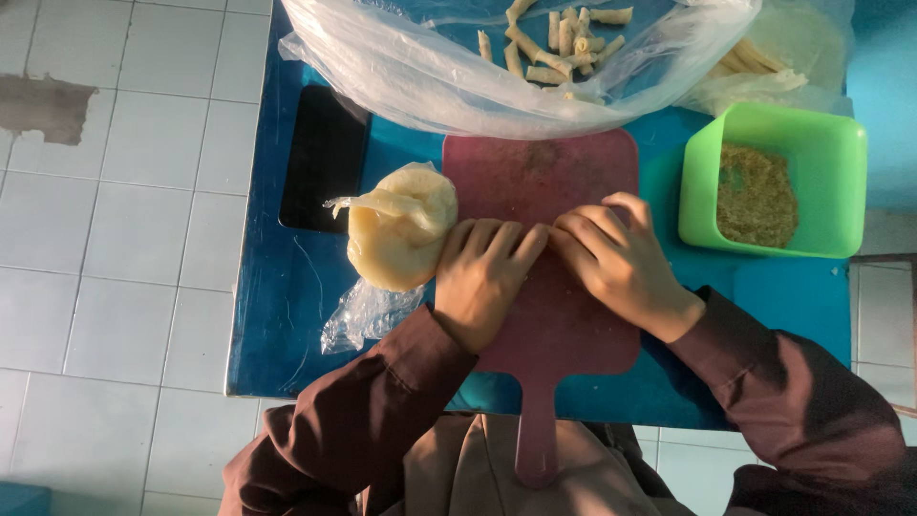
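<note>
Pink and paddle-shaped, the board (544,315) lies on the blue counter (287,315), and both hands press palm-down on it side by side, fingertips meeting: the left hand (480,272) and right hand (616,263) have their fingers curled closed over something hidden beneath, so I cannot tell what they grip. Just left of the left hand sits a pale dough ball (399,227) on clear wrap (363,315), while a plastic sheet (411,76) with rolls (559,43) lies above the board and a green tub (821,153) of crumbs (757,196) stands to the right.
</note>
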Motion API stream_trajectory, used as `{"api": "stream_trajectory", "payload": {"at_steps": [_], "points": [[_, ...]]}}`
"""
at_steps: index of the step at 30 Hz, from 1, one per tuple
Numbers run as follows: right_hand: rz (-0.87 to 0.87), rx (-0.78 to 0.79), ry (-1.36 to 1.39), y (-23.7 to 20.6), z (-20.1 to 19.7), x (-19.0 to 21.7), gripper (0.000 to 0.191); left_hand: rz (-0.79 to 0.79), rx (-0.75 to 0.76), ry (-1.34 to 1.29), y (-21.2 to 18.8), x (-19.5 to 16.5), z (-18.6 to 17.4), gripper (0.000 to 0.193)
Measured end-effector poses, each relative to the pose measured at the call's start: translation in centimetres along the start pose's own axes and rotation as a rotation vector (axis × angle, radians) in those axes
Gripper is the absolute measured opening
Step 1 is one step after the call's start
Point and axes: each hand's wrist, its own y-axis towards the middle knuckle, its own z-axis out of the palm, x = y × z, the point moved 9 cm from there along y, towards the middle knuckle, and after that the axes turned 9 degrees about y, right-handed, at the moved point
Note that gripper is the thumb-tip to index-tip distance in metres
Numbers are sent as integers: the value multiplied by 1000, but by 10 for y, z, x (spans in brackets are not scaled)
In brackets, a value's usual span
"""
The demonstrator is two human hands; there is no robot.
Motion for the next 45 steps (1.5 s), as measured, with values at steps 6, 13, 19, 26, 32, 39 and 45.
{"api": "stream_trajectory", "payload": {"at_steps": [6, 13, 19, 26, 32, 39, 45], "points": [[75, -5, 111, -1, 5, -9, 25, 53, -80, 90, -8, -7, -5, 33], [31, 3, -32, -9, -1, -2, 30, 52, -52, 218, -13, -15, 3, 37], [76, 27, -42, -6, 1, -2, 37, 43, -51, 274, -6, -13, -1, 40], [75, 3, -59, 18, -1, -3, 35, -15, -69, 288, -3, -5, -35, 49], [144, -160, 98, 45, -65, -19, 19, -52, -145, 105, -11, 13, -66, 36], [10, -292, -94, 109, -104, -60, 14, -101, -154, 102, -7, 13, -59, 20], [816, -6, 221, 51, -65, -97, 10, 51, -237, 127, -9, -5, -84, 40]]}}
